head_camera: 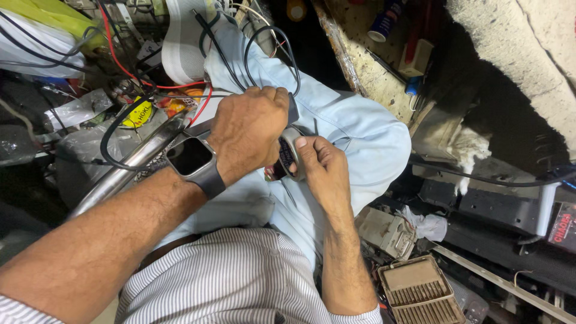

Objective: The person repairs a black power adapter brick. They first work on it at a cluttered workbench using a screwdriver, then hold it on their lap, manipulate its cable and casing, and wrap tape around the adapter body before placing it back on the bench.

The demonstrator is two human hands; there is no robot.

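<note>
The person wears a shirt (240, 276) with fine grey-and-white vertical stripes; its cuffs show at the 7 o'clock and 5 o'clock edges of the frame, leaving both forearms bare. Trousers (354, 129) are plain pale blue, running from centre toward 1 o'clock. The left wrist carries a smartwatch (191, 157) with a square black screen, rounded corners and a dark grey band. The left hand (246, 129) and right hand (321, 165) are ungloved.

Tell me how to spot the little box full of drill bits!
Start at the striped shirt along the bottom edge, then follow the right forearm outward to the cluttered floor at bottom right. There lies the open tan case; unlike the grey junk around it, it has neat rows of thin bits.
</note>
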